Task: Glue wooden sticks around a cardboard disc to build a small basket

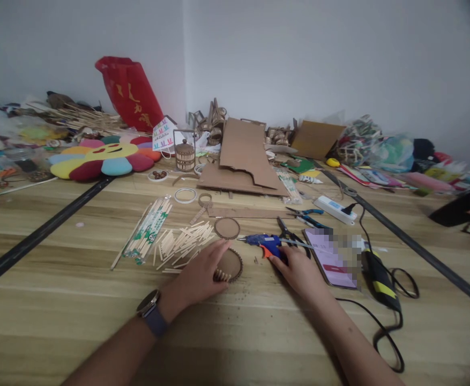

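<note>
Sticks (184, 242) lie at the disc's ten o'clock, presumably for easy reach; the half-open left hand (200, 274) curves round the disc (232, 262) at nine o'clock, perhaps steadying it, grip unclear; the right hand (301, 271) is wrapped round the glue gun (273, 244), nozzle toward nine o'clock

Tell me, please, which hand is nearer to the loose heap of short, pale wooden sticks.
Left: the left hand is just beside the wooden sticks; the right hand is farther right, on the blue, orange-triggered glue gun.

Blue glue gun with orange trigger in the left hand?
No, the right hand holds the blue glue gun, while the left hand is at the round brown cardboard disc.
</note>
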`<action>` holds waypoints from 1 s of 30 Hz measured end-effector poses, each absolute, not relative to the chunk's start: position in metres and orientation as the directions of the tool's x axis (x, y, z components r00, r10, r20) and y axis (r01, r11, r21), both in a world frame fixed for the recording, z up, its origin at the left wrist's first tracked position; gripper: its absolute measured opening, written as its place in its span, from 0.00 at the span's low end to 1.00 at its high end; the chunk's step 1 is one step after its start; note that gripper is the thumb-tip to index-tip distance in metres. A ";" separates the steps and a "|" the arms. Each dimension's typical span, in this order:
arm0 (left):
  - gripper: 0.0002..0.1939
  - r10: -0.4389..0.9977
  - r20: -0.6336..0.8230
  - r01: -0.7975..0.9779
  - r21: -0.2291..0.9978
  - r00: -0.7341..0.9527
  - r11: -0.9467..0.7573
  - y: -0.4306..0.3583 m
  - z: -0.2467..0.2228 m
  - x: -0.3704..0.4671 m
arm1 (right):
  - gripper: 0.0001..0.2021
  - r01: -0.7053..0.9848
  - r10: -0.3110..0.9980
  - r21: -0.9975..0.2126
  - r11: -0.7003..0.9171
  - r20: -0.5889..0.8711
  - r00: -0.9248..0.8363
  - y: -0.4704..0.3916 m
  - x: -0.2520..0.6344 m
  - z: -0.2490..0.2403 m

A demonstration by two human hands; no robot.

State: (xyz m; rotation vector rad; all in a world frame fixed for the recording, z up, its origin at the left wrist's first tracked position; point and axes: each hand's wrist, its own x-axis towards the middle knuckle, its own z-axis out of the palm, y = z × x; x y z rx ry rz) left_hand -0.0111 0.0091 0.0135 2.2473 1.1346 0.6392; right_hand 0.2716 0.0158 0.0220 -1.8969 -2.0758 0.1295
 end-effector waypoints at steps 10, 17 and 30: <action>0.48 0.858 0.211 0.589 0.650 0.468 -0.481 0.011 0.010 -0.011 | 0.13 0.837 0.976 -0.540 0.094 0.216 0.030 0.013 0.266 0.032; 0.48 0.862 0.210 0.591 0.652 0.461 -0.475 0.012 0.010 -0.012 | 0.17 0.565 0.972 -0.813 0.142 0.221 0.074 0.005 0.258 0.044; 0.48 0.870 0.209 0.594 0.658 0.447 -0.463 0.015 0.007 -0.013 | 0.19 0.437 0.953 -0.899 -0.011 -0.142 -0.268 -0.015 0.252 0.044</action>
